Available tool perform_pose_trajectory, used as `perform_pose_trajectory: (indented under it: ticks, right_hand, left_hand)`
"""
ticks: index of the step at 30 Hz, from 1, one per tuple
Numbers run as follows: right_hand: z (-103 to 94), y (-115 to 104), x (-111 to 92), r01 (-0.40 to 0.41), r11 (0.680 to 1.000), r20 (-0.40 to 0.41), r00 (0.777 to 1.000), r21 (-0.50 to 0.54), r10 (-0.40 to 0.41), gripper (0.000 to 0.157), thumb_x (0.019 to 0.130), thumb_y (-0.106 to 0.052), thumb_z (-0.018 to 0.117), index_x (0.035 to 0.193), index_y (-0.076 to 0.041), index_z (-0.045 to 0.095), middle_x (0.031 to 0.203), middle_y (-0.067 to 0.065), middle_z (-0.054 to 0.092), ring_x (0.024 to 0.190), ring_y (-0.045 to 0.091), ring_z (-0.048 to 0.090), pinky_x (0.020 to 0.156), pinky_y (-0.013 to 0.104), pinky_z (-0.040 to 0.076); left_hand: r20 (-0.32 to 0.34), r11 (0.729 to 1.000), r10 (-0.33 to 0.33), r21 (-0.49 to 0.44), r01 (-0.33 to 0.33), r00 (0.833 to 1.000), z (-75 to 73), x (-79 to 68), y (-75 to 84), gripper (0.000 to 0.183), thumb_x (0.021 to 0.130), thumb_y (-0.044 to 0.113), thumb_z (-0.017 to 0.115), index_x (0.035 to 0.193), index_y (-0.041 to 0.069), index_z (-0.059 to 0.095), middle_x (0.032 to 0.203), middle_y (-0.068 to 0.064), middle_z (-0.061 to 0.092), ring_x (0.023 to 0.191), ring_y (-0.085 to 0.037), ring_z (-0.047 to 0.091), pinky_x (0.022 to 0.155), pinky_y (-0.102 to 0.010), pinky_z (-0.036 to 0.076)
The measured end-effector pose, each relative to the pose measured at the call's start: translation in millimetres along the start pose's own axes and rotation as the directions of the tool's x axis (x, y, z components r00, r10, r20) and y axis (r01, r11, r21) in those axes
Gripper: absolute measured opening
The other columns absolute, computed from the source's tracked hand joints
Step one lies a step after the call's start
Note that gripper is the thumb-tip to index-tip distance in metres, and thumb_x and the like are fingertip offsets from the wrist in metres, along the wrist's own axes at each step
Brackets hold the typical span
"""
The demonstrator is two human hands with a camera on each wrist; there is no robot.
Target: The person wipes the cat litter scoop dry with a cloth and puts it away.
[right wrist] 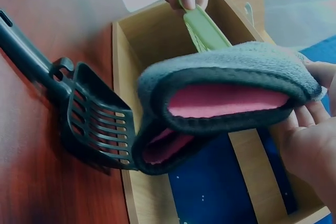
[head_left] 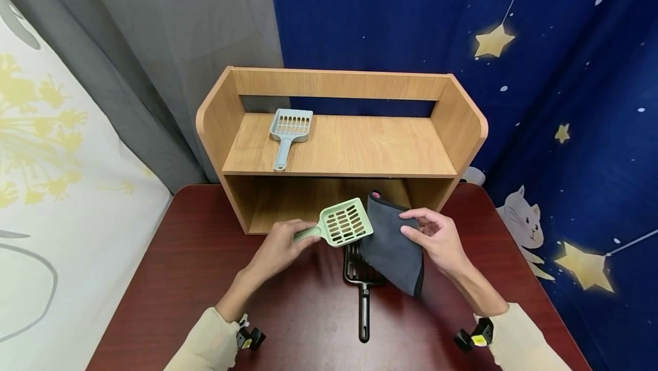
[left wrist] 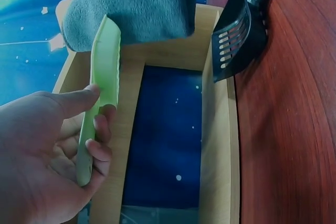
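The left hand pinches the handle of a pale green plastic litter scoop with a slotted, squared head, thumb on one side and curled fingers on the other. The scoop is held above the worktop, in front of the lower compartment of a light wood-grain two-tier shelf, its head pointing right. The right hand pinches a dark grey fleecy cloth piece with black edging between thumb and fingers; the right wrist view shows it folded, with a bright pink inner side. The green scoop's head and the cloth's left edge overlap in the head view; whether they touch, I cannot tell.

Below them a glossy black slotted scoop lies on the dark red wood-grain worktop, handle towards the near side, its head partly hidden by the cloth. A pale blue-grey slotted scoop lies at the left of the upper shelf, handle towards the near edge and bearing a small paw-like mark. The black wrist device at the right sleeve carries a yellow label, its print too small to read.
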State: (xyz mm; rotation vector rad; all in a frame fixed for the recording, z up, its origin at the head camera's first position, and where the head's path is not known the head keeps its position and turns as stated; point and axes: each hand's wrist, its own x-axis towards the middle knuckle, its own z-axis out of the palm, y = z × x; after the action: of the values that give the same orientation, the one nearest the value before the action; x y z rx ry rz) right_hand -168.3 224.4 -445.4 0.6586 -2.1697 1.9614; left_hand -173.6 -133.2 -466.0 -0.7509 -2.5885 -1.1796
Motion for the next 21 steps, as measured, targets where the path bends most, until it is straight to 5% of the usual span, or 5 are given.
perform_pose_trajectory:
  ticks: [13,21]
  right_hand:
    - [47.0,10,-13,0.09,0.995,0.012,0.996,-0.032,-0.089,0.027,0.083,0.017,0.078,0.108,0.005,0.077,0.106,-0.006,0.075,0.079,0.004,0.067,0.069,0.019,0.055]
    - [82.6,16,-18,0.121,0.993,0.079,0.989,0.01,-0.121,0.025,0.085,0.013,0.08,0.108,0.003,0.078,0.101,0.011,0.073,0.084,0.006,0.068,0.071,0.022,0.059]
  left_hand:
    - [0.007,0.995,-0.103,-0.02,0.103,0.995,16.1,6.1,18.4,0.026,0.093,0.012,0.081,0.115,-0.002,0.08,0.109,-0.013,0.08,0.096,-0.017,0.074,0.082,-0.04,0.06]
    - [-0.033,0.99,-0.139,-0.024,0.138,0.99,28.1,14.1,30.9,0.022,0.094,0.012,0.081,0.114,0.002,0.081,0.103,-0.009,0.08,0.08,-0.013,0.064,0.073,-0.03,0.053]
